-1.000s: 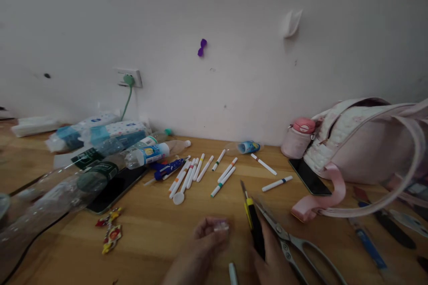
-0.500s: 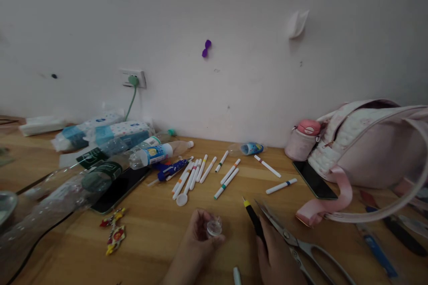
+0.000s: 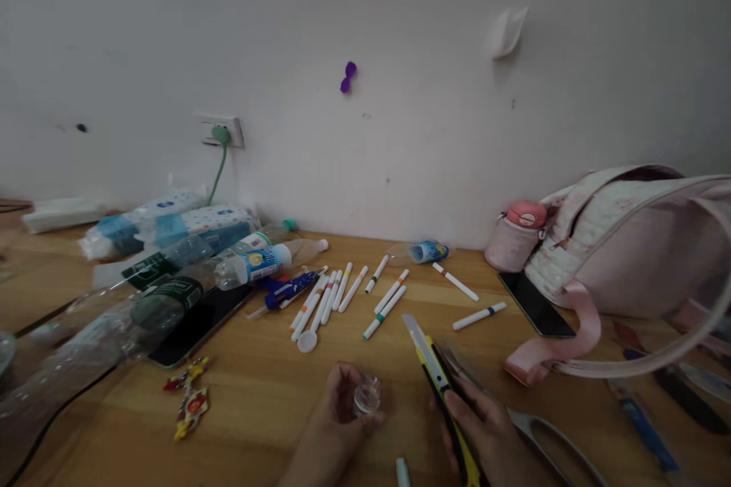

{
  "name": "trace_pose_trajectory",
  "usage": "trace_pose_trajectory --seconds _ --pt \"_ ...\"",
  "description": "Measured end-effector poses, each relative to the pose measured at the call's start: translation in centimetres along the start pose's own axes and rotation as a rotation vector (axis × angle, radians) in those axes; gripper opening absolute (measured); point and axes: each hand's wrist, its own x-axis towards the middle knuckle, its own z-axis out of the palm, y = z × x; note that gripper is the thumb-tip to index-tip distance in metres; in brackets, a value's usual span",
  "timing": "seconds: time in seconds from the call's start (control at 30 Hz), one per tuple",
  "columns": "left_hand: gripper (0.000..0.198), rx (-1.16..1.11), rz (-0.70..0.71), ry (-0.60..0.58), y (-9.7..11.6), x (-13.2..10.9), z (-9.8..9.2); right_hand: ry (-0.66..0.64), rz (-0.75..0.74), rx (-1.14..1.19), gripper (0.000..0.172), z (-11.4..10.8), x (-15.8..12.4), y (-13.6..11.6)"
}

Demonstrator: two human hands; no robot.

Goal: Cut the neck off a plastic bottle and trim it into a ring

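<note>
Near the front edge of the wooden table (image 3: 263,396), the right hand (image 3: 485,437) has turned the yellow-and-black utility knife (image 3: 437,380) since a moment ago: half a second back only its thin dark edge showed, and now the flat of the body faces up with the blade run out toward the wall, fingers wrapped round the handle. The left hand (image 3: 336,426) has kept its pinch on the small clear plastic piece (image 3: 366,398), holding it just off the table and just beside the blade, with its open, round end now facing up; so the cutting edge and the piece sit closer together than before, and I'd judge a cut on it is being lined up. Scissors (image 3: 537,434) lie under and behind the right hand, touching it or nearly so. A marker tip (image 3: 403,472) pokes in at the front edge between the hands. Farther back, loose white markers (image 3: 343,289) are scattered mid-table; empty bottles (image 3: 171,281) and a dark phone (image 3: 197,323) crowd the left side, candy wrappers (image 3: 188,396) near them. A pink bag (image 3: 628,243), its strap (image 3: 571,335) and a second phone (image 3: 537,304) fill the right side.
</note>
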Motion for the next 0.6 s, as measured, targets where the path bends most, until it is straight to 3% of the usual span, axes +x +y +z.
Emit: trace_pose_trajectory --seconds 0.1,0.23,0.6 --pt "0.048 -0.003 0.007 -0.009 -0.5 0.1 -0.1 0.016 0.134 0.097 0.060 -0.1 0.3 -1.2" --pt "0.048 -0.026 0.014 0.031 -0.8 -0.1 0.3 -0.045 0.355 0.108 0.039 -0.2 0.1 -2.7" --pt "0.048 0.003 -0.051 0.002 -0.7 -0.3 0.1 -0.036 0.279 0.270 0.038 -0.5 0.3 -2.0"
